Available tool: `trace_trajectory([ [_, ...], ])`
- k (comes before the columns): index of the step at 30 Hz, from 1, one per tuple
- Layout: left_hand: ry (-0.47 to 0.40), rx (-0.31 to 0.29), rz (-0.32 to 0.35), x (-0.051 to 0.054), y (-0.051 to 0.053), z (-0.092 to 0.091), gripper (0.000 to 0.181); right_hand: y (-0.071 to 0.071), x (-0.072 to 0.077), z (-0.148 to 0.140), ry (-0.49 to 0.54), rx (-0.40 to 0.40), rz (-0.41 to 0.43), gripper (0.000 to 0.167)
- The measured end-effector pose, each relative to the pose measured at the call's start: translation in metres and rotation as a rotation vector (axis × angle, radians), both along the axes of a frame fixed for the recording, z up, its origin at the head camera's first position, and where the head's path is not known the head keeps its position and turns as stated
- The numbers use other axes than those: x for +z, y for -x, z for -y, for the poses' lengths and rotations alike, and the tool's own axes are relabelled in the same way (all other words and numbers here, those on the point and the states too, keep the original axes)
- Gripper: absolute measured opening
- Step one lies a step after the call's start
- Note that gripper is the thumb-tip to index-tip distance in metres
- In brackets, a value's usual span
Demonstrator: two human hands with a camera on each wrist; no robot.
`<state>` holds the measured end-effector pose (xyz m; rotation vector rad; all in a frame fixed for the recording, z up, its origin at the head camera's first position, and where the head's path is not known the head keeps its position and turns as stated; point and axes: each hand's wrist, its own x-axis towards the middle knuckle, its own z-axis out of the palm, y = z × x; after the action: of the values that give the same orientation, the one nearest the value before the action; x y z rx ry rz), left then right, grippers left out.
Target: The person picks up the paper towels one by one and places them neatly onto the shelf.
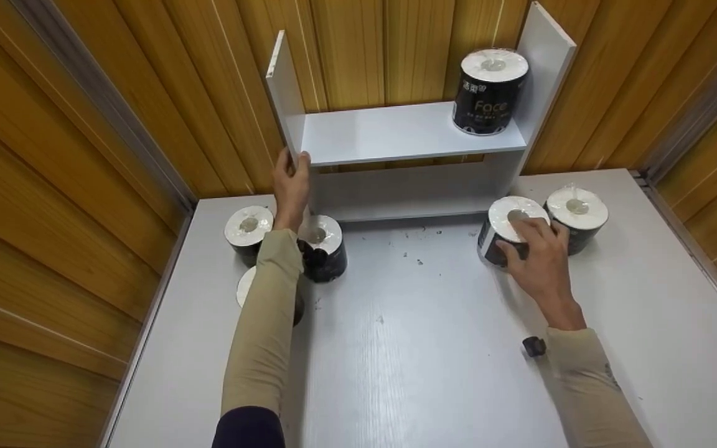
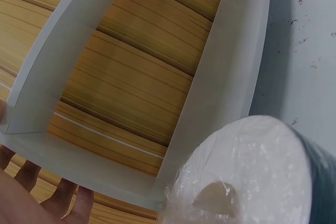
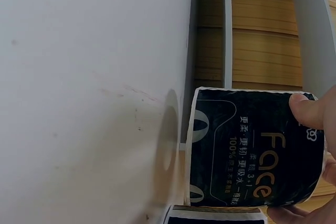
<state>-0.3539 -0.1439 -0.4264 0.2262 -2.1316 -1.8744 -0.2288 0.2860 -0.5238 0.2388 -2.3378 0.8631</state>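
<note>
A: Closest to you, the white table point(image 1: 389, 373) passes between your two beige sleeves point(image 1: 265, 336). What is below your left forearm?

B: On the near side of your left hand point(image 1: 290, 193) there is a partly covered roll point(image 1: 245, 289). Your sleeve hides the most of it.

A: And a little farther, by your left wrist?

B: Two more stand there on the table: the outer roll point(image 1: 240, 239) to the left of your wrist, and the inner roll point(image 1: 333, 249) just to the right of it.

A: Now your right hand point(image 1: 542, 261), please. What does it have?

B: It grips the black-wrapped roll point(image 3: 231, 150), which has "Face" in gold letters. Your thumb is on one side and your fingers on the other, so this hand is spread about as wide as the roll. I cannot tell if the bottom of the roll touches the table. Just to the right of your hand stands the neighbour roll point(image 1: 576, 227).

A: How is your left hand?

B: Almost closed, with the left side board of the white shelf point(image 1: 377, 137) between thumb and fingers. The fingers lie at the outer face.

A: What is beyond your hands?

B: Farther than your right hand, the upper roll point(image 1: 486, 102) stands on the raised board, near the right side board. Behind everything is the wood-patterned wall point(image 1: 383, 50).
</note>
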Motion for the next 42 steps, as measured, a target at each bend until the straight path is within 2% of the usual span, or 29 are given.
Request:
trace_trajectory([
  [9, -0.007, -0.013, -0.026, -0.001, -0.001, 0.001, 0.057, -0.001, 0.007, 0.000, -0.013, 0.025, -0.084, 0.047],
  [20, -0.001, 0.001, -0.008, 0.000, -0.001, 0.001, 0.059, -0.002, 0.012, 0.002, -0.020, 0.023, -0.074, 0.049],
  [26, -0.003, -0.003, -0.024, -0.002, -0.001, 0.001, 0.058, -0.003, 0.015, 0.005, -0.013, 0.022, -0.065, 0.051],
  [32, 0.005, -0.008, 0.002, -0.001, -0.002, 0.001, 0.060, -0.004, 0.018, 0.008, -0.008, 0.022, -0.053, 0.049],
  [39, -0.018, -0.010, -0.034, 0.000, 0.000, 0.000, 0.054, -0.003, 0.020, 0.010, -0.011, 0.030, -0.076, 0.047],
  [42, -0.019, -0.007, -0.028, 0.000, 0.000, 0.000, 0.054, -0.002, 0.020, 0.011, -0.007, 0.029, -0.069, 0.049],
])
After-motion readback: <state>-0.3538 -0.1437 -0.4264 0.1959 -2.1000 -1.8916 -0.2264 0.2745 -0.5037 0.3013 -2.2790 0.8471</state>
